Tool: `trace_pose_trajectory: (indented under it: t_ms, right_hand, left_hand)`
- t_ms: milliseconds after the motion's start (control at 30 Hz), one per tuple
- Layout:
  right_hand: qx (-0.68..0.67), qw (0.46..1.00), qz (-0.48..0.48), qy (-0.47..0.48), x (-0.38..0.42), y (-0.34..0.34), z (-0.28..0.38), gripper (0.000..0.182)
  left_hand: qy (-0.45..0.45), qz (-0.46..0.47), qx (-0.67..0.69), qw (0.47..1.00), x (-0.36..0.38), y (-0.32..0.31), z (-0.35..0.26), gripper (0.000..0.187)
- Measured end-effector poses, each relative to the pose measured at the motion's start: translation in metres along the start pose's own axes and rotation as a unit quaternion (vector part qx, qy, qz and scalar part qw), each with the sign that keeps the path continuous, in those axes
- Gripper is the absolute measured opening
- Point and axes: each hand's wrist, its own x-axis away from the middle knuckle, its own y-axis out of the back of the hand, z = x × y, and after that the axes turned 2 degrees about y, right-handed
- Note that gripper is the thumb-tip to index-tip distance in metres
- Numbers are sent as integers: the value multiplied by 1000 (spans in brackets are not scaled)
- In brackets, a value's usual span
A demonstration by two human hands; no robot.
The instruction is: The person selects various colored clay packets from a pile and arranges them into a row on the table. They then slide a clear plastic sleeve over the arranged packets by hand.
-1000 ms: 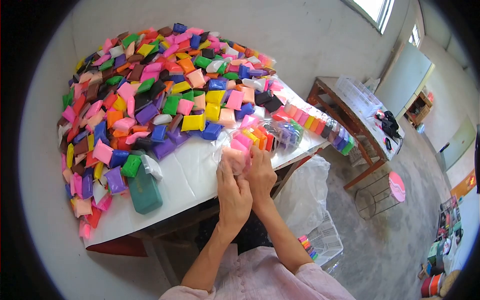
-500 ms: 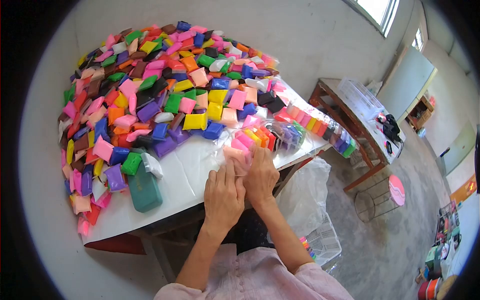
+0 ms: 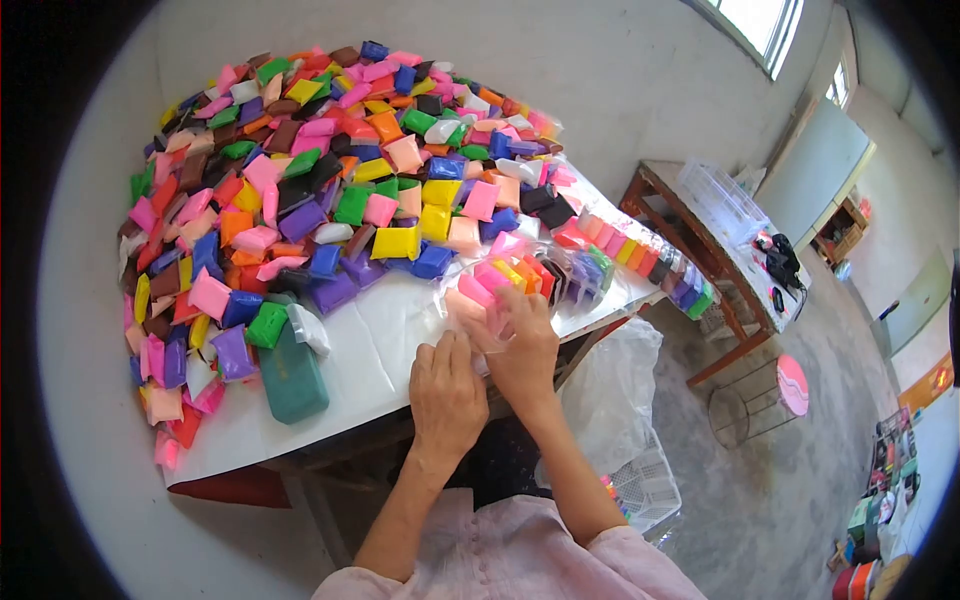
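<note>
While both hands pinch a clear bag of coloured packets (image 3: 520,275) at the bench (image 3: 380,340) front edge, the left hand (image 3: 447,392) and right hand (image 3: 523,350) each closed on its mouth, a loosened grip could probably spill the row off the edge

packets heap (image 3: 330,170) – on table (image 3: 380,345), behind hands | filled bag (image 3: 530,275) – right of heap
</note>
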Motion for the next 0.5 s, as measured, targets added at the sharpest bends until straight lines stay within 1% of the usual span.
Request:
trace_pose_trajectory:
  t_ms: [100, 167, 200, 267, 300, 367, 400, 467, 500]
  right_hand:
    - [-102, 993, 26, -52, 5, 4, -3, 31]
    - [-96, 994, 16, -44, 3, -1, -3, 27]
    - [-94, 995, 9, -40, 2, -5, -3, 25]
    - [-44, 999, -11, -15, 4, -16, -9, 22]
    - [-20, 1000, -22, -2, 5, -19, -11, 20]
    - [-42, 999, -12, -23, 5, -15, -6, 18]
    - [-53, 998, -4, -34, 8, -10, -4, 17]
    - [-76, 996, 13, -33, 7, -2, -1, 16]
    - [-90, 995, 22, -32, 7, 3, 1, 15]
  left_hand:
    - [29, -17, -39, 999, -3, -10, -4, 33]
    - [48, -35, -71, 996, -3, -19, -5, 41]
    - [51, -18, -98, 994, -4, -20, -7, 43]
    - [58, 15, -151, 987, -5, -21, -9, 49]
    - [56, 18, -158, 986, -4, -21, -9, 49]
    - [54, 19, -174, 983, -4, -22, -7, 50]
    - [57, 5, -180, 982, -3, -25, -6, 51]
    - [61, -25, -193, 979, -3, -31, -6, 53]
    - [76, -20, -195, 978, -5, -31, -8, 55]
